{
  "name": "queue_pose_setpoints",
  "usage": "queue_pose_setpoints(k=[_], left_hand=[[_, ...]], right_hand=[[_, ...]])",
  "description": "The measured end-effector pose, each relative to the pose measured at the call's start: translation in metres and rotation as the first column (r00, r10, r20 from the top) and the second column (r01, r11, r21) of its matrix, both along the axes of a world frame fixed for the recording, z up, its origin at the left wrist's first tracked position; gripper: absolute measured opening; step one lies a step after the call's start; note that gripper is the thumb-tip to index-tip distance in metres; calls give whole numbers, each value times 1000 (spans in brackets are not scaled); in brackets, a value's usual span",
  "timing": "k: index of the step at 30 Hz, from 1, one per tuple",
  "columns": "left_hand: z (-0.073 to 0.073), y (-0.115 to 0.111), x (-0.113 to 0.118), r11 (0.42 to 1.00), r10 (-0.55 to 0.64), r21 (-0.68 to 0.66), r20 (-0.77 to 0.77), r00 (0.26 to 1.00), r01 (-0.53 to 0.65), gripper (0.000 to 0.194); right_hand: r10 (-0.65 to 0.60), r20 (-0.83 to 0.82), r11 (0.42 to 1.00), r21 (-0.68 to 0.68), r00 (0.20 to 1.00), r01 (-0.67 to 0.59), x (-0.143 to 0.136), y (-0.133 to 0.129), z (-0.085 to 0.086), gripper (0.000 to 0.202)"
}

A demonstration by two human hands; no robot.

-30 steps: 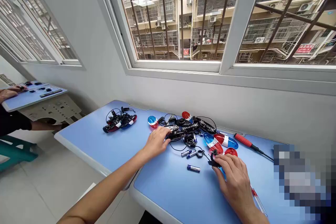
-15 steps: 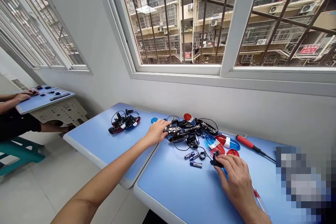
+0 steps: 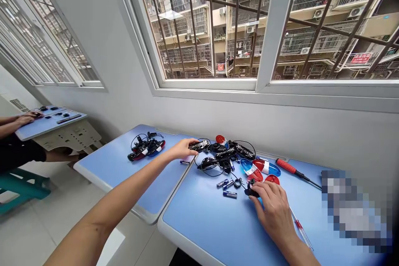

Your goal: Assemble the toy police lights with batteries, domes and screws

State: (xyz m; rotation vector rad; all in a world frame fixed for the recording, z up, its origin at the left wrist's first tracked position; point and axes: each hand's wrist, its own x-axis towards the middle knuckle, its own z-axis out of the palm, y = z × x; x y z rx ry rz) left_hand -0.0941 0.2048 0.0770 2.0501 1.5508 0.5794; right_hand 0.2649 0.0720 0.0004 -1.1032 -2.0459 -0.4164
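My left hand [image 3: 184, 149] is closed around one end of a black housing with a bright metallic inside [image 3: 200, 146], at the left of a heap of black wired parts [image 3: 225, 152]. My right hand [image 3: 270, 199] pinches a small black part with a thin cable [image 3: 251, 189], low over the right table. Just beyond it lie red and blue lens covers [image 3: 251, 170]. Several batteries [image 3: 230, 194] and a black ring [image 3: 237, 183] are left of my right hand.
A second black cluster [image 3: 146, 146] sits on the left table [image 3: 124, 174]. The red-handled screwdriver [image 3: 289, 167] and a pen [image 3: 301, 229] lie at the right. At far left, a person's hands [image 3: 26, 119] work at another table [image 3: 46, 126].
The metallic-lined housing has shifted left with my left hand, apart from the dark housing below it. A battery near the table seam now shows. My right hand still holds the black part.
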Motion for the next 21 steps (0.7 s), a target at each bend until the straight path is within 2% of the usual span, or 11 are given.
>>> queue_pose_setpoints(k=[5,9,17,21], left_hand=[[40,-2,-8,997,7,-83,205,979,10,68],[54,-7,3,995,6,-101,308,951,26,69],[49,-10,25,996,-39,-53,403,914,66,69],[29,-23,25,992,-88,-56,357,930,115,67]], right_hand=[[2,13,1000,-19,1000,-2,-2,1,-4,9],[-22,-1,1000,-22,1000,22,-4,0,-3,8],[-86,-87,996,-4,993,86,0,-3,7,9],[-69,-89,997,-37,994,66,-1,-4,6,8]])
